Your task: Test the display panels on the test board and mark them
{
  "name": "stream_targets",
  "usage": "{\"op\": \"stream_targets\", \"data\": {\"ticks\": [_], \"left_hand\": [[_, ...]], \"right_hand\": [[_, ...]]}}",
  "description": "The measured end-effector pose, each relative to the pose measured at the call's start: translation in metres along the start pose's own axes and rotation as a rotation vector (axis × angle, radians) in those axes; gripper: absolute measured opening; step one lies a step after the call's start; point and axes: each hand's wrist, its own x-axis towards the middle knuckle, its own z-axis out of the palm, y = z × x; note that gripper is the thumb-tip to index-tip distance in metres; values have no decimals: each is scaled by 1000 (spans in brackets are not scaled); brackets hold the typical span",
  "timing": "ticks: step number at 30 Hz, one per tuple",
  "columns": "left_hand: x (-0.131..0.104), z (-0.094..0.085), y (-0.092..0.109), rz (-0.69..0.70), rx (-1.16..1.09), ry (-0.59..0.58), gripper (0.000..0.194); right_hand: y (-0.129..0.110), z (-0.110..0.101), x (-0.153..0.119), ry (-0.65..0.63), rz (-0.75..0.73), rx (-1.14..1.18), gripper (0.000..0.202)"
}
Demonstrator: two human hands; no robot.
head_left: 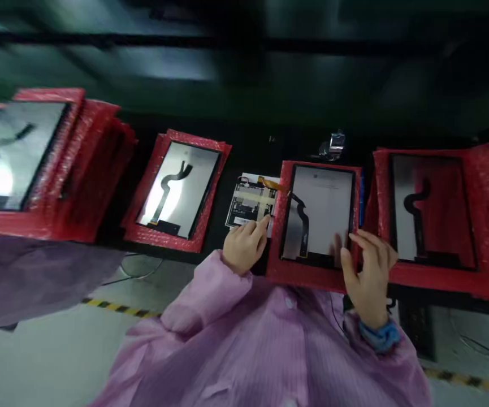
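Observation:
In the head view, my left hand (246,243) is at the lower right corner of a small circuit board (248,206) with pale tape across it. Its index finger points out and touches the board's edge; the other fingers are loosely curled, with nothing visible in them. An orange flex strip (272,183) runs from the board to the black ribbon cable of a display panel (327,212). That panel lies grey side up on a red bubble-wrap sleeve (307,275). My right hand (371,271), fingers spread, rests at the panel's lower right edge.
Another display panel (185,189) lies on red wrap to the left. Far left stands a stack of red sleeves (95,169) with a panel on top; at right, another panel (405,209) sits partly under red wrap. A shiny metallic piece (336,144) lies behind. A co-worker's sleeve (36,277) enters from the left.

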Motion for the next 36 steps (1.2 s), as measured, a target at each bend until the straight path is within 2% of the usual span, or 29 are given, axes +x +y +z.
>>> {"op": "stream_targets", "data": {"ticks": [6,11,13,16,18,21,23,26,29,32,34,36], "left_hand": [[2,0,2,-22,31,-107,37],[4,-3,-1,13,28,-93,37],[5,-5,1,25,-2,-34,35],[4,-6,13,68,-96,137,38],[2,-5,27,112,-183,200,48],[0,-2,48,163,-233,186,59],[-1,-1,55,177,-221,174,58],[-1,-4,55,171,-275,121,48],[1,-14,44,86,-447,-9,42],[8,-27,32,-106,-708,-147,41],[18,-36,28,-264,-944,-111,41],[32,-45,27,-386,-1239,33,44]], "right_hand": [[3,2,-7,12,61,-35,27],[-2,1,-11,-33,83,-62,34],[-4,1,-13,-68,109,-86,38],[-6,2,-17,-107,134,-117,41],[-7,6,-20,-115,155,-116,43],[-4,13,-20,-117,226,-67,47],[0,13,-18,-104,297,20,49],[3,-4,-9,-131,381,201,49],[-11,-35,7,-196,340,336,42],[-46,-57,26,-256,190,419,40],[-71,-58,36,-303,80,481,44],[-91,-49,41,-350,-37,575,49]]}}
